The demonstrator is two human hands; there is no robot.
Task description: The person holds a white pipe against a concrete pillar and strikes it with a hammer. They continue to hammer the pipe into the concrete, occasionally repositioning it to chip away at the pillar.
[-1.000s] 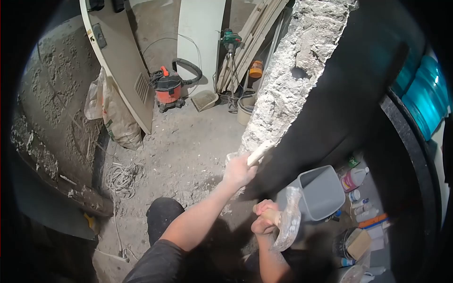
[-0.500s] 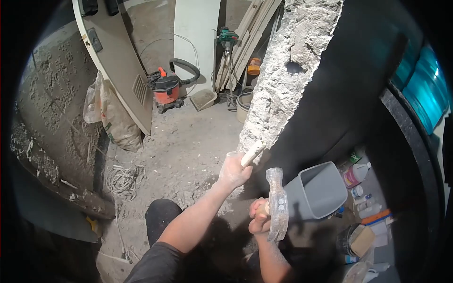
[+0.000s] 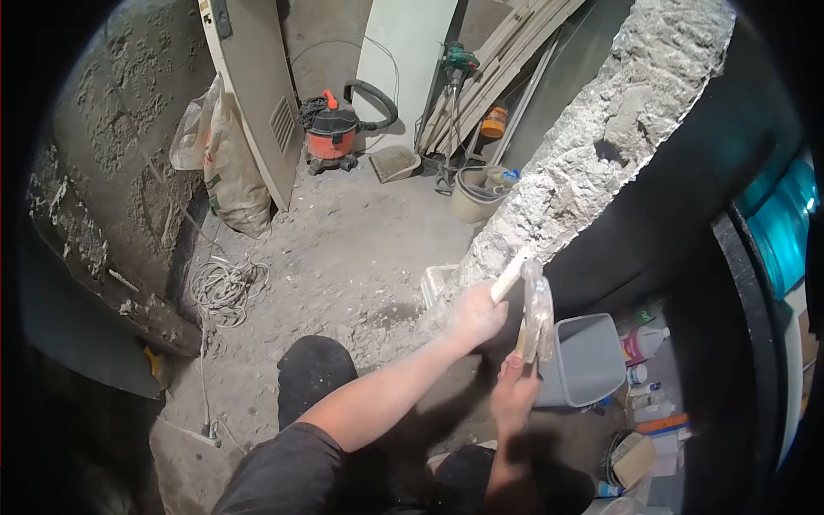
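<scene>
My left hand (image 3: 479, 315) is closed round a pale, dusty chisel (image 3: 508, 280), which slants up and right out of the fist. The chisel's other end is hidden by the hand. Behind it runs the rough, broken edge of the wall (image 3: 562, 184), with a dark hole higher up. Lower right, my right hand (image 3: 515, 393) grips the wooden handle of a claw hammer (image 3: 538, 316). The worn metal hammer head stands upright, its top right at the upper end of the chisel. A grey bin (image 3: 592, 365) is just right of the hammer.
Rubble covers the floor (image 3: 343, 249). A coiled cable (image 3: 227, 287) lies left, near a filled sack (image 3: 232, 172). Farther back are a red vacuum cleaner (image 3: 331, 137), a dustpan (image 3: 395, 163), a bucket (image 3: 475, 199) and leaning boards (image 3: 498, 73). Several bottles (image 3: 644, 343) stand right.
The hammer has swung up, bringing its head from below to the upper end of the chisel. Both hands appear farther right, and the view has shifted. Both grips are kept.
</scene>
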